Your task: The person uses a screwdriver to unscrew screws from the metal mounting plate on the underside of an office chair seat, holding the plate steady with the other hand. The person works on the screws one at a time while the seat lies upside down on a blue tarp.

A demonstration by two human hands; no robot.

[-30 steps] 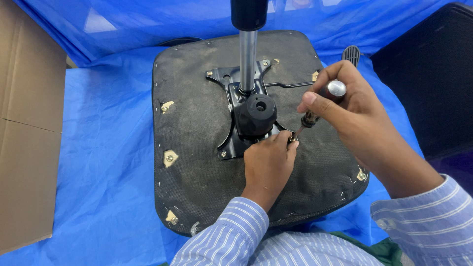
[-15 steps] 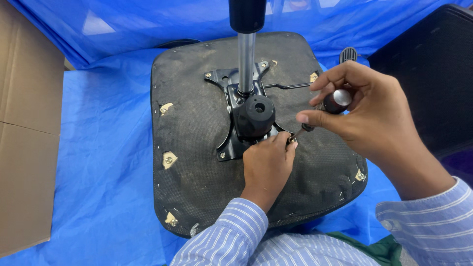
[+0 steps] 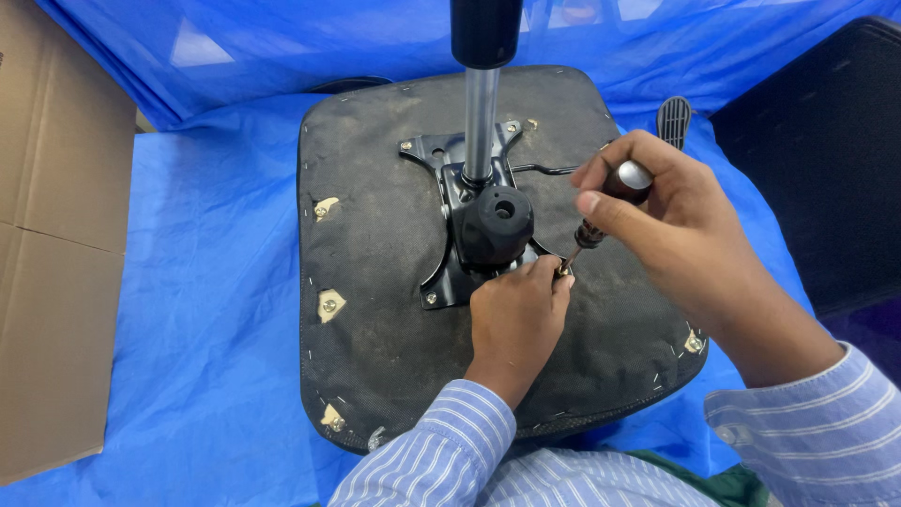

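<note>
The right hand (image 3: pixel 671 221) is gripping a screwdriver (image 3: pixel 601 211) by its handle, fingers curled tight, tip angling down beside the left hand (image 3: pixel 514 314), whose fingertips are pinching around the tip at the black metal mounting plate (image 3: pixel 449 272). The plate is sitting mid-way on the upturned seat base (image 3: pixel 375 235). Blue tarp (image 3: pixel 206 282) is lying open to the left, a cardboard box (image 3: pixel 56 235) edging it.

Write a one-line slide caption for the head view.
Right hand drives a screwdriver into the bracket under an upturned chair seat while the left hand steadies its tip.
</note>
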